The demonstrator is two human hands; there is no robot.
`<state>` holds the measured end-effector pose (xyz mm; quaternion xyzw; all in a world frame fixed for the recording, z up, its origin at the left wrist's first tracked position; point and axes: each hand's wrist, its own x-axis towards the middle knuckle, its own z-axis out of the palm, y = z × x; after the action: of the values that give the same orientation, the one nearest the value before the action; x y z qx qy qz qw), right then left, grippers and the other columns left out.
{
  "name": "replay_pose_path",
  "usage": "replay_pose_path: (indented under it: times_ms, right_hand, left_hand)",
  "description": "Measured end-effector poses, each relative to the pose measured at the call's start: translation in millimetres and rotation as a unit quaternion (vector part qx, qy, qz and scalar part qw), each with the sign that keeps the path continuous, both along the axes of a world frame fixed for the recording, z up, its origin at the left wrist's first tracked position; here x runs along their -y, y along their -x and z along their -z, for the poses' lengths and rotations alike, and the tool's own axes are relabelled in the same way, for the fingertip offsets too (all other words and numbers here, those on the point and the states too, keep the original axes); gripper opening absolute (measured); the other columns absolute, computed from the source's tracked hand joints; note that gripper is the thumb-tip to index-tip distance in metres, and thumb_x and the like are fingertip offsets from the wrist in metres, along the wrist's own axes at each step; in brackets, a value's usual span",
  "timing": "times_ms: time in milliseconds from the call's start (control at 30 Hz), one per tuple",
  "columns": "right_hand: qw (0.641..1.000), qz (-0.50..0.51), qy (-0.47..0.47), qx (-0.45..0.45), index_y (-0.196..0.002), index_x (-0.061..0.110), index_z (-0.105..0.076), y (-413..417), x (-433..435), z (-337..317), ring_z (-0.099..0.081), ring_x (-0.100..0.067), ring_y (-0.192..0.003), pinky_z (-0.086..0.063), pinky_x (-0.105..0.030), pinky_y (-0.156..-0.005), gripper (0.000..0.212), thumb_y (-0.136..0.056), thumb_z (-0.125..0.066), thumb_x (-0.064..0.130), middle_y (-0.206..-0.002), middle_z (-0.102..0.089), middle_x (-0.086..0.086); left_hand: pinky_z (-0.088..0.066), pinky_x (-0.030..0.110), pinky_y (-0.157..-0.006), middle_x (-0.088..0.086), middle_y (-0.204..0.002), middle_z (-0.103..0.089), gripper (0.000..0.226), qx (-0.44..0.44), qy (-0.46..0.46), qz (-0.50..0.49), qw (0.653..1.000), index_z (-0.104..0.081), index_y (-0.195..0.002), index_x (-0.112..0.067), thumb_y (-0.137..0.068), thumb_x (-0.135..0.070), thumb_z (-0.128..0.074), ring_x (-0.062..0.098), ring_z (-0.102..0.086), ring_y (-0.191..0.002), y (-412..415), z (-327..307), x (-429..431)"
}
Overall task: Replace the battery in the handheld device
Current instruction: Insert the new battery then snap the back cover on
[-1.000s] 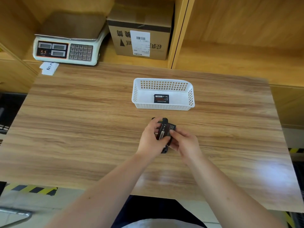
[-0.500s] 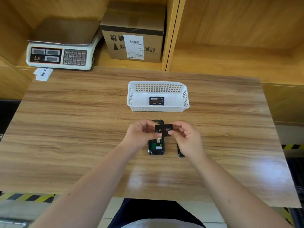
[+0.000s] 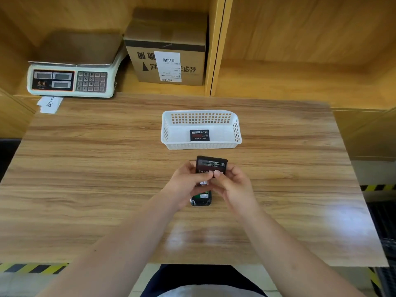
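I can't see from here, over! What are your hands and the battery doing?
Left hand and right hand both pinch battery. Device open on table. Second battery in basket. Nothing in way.

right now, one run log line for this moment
step: battery swap | both hands: left, right hold battery | device: open, on table | basket: second battery

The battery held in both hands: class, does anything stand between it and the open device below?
Only the hands themselves: the battery, pinched by left hand and right hand, sits above the device, whose bay they partly hide.
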<state>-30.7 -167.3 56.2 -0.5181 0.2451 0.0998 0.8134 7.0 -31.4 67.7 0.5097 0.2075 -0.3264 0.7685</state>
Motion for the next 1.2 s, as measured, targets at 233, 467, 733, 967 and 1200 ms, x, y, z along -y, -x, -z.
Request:
replay_pose_path:
  times_ms: [233, 467, 733, 967, 1200]
  right_hand:
    - [0.904, -0.178, 0.376, 0.092, -0.096, 0.025, -0.068, -17.5, 20.3, -18.1, -0.065, -0.004, -0.088, -0.05, -0.021, -0.082, 0.02, -0.084, -0.067, 0.008, -0.092, -0.07, 0.015]
    - [0.906, -0.097, 0.359, 0.202, -0.087, 0.023, -0.071, -13.7, 18.0, -29.6, -0.067, -0.008, -0.093, -0.051, -0.022, -0.089, 0.032, -0.072, -0.073, -0.005, -0.093, -0.073, 0.008]
    - [0.928, -0.078, 0.308, 0.195, -0.095, 0.021, -0.071, -12.5, 11.6, -23.3, -0.068, -0.004, -0.092, -0.05, -0.015, -0.085, 0.032, -0.076, -0.072, -0.005, -0.092, -0.074, 0.013]
    - [0.972, -0.099, 0.211, -0.018, -0.112, 0.029, -0.053, -7.6, 10.1, 21.7, -0.073, -0.023, -0.084, -0.06, -0.042, -0.076, 0.042, -0.081, -0.071, 0.007, -0.089, -0.074, -0.014]
    - [0.979, -0.079, 0.13, -0.139, -0.097, 0.007, -0.067, 24.3, 0.7, 55.8, -0.067, -0.022, -0.055, -0.056, -0.03, -0.051, 0.017, -0.083, -0.069, -0.001, -0.096, -0.069, -0.018]
  left_hand:
    - [-0.046, 0.007, -0.071, -0.016, -0.081, -0.069, 0.026, 0.302, -0.32, 0.13, 0.889, -0.066, -0.084, -0.035, -0.075, -0.015, -0.08, -0.009, -0.06, -0.077, -4.7, -7.6, -3.2]
    - [-0.052, 0.016, -0.078, -0.015, -0.08, -0.073, 0.032, 0.314, -0.305, 0.069, 0.897, -0.068, -0.072, -0.03, -0.076, 0.001, -0.074, 0.0, -0.067, -0.082, -1.4, -14.2, -4.6]
    - [-0.054, 0.019, -0.073, -0.007, -0.081, -0.073, 0.025, 0.299, -0.286, 0.049, 0.909, -0.065, -0.08, -0.022, -0.08, 0.001, -0.073, 0.004, -0.068, -0.078, 3.8, -5.5, -5.9]
    - [-0.062, 0.036, -0.065, 0.013, -0.09, -0.073, 0.018, 0.12, -0.233, 0.028, 0.965, -0.066, -0.103, -0.005, -0.086, -0.003, -0.07, 0.026, -0.073, -0.086, 5.5, 23.9, -8.6]
    - [-0.053, 0.024, -0.06, 0.002, -0.094, -0.072, 0.048, 0.044, -0.331, 0.064, 0.94, -0.055, -0.116, -0.025, -0.076, -0.017, -0.081, 0.012, -0.068, -0.084, 30.8, 66.8, -11.0]
